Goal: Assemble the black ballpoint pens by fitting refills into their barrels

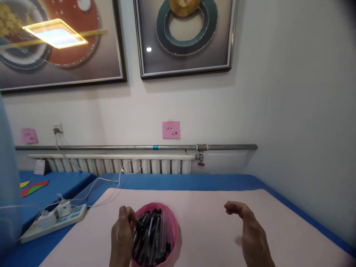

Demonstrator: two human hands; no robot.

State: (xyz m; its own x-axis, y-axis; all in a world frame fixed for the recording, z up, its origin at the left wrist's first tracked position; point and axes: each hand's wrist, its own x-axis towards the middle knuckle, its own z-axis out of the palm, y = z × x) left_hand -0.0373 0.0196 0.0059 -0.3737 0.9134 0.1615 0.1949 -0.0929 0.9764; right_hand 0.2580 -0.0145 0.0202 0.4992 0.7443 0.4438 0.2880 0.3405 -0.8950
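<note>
A round pink basket [174, 237] stands on the pink sheet, filled with many black and clear pens [151, 235] lying loosely together. At its upper left rim is my left hand [122, 233], with curled fingers closed on the edge; the hand hides part of that side. Away to the right, my right hand [251, 233] hovers over the sheet with nothing in it. Its fingers are bent and apart from the thumb side, which is blurred. A gap of bare sheet lies between the basket and this hand.
The pink sheet [205, 218] covers a blue table [178, 181] against a radiator [155, 166] and wall. A power strip [59, 222] with plugged-in chargers and white cables lies at left. Coloured paper pieces [35, 188] rest on another blue surface behind it.
</note>
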